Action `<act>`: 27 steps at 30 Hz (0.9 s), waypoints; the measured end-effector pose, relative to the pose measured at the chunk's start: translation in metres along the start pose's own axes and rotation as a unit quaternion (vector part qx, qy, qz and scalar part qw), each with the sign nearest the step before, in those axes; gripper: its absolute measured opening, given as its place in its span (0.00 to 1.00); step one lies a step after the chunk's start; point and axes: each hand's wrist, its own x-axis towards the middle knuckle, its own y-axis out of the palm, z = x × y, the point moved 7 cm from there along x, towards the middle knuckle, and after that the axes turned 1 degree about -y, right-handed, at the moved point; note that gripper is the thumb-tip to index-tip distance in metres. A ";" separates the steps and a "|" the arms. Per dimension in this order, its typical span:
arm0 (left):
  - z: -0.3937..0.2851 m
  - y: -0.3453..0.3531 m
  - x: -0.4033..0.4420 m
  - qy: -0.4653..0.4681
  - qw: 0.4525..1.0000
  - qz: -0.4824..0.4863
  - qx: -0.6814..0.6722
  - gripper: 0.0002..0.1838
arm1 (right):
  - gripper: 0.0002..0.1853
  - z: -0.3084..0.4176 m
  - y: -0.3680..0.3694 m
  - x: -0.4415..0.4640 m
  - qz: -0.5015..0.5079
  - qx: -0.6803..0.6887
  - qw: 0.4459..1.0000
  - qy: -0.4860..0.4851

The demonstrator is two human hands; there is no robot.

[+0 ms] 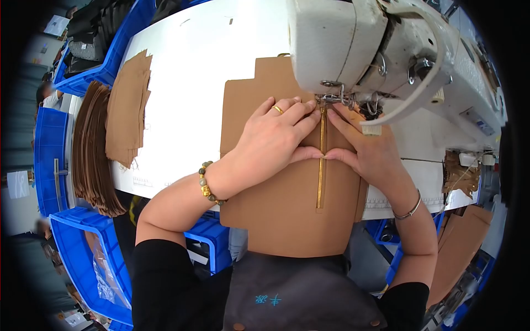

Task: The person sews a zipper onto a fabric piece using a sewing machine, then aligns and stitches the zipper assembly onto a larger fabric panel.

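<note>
A brown leather-like panel [276,220] with notched corners lies under the sewing machine [326,49] and hangs over the table's front edge towards my lap. Along its middle runs a gold-toothed zipper [321,185], set in a narrow slot. Its far end reaches the presser foot [329,99]. My left hand [268,138] rests flat on the panel left of the zipper, fingertips close to the foot. On the other side my right hand [375,151] presses down, fingers extended and partly hidden beneath the machine head. Both thumbs point inward and nearly meet at the zipper.
Stacks of brown pieces [91,149] and flat brown cloth pieces [128,110] sit at the table's left. Blue bins [83,220] stand beside and below it. More brown scraps [461,174] lie at the right, above a large brown panel [461,248].
</note>
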 end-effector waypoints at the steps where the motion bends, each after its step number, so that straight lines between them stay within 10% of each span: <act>1: 0.000 -0.001 0.000 0.001 1.000 -0.010 0.000 0.35 | 0.41 0.000 0.000 0.000 -0.001 0.002 1.000 -0.001; 15: 0.003 0.002 0.003 -0.002 1.000 -0.004 0.007 0.36 | 0.39 -0.004 -0.005 0.004 -0.010 -0.012 1.000 -0.001; 27: 0.004 0.001 0.002 -0.005 1.000 -0.010 0.004 0.35 | 0.06 -0.049 -0.064 0.008 -0.241 0.200 0.932 0.181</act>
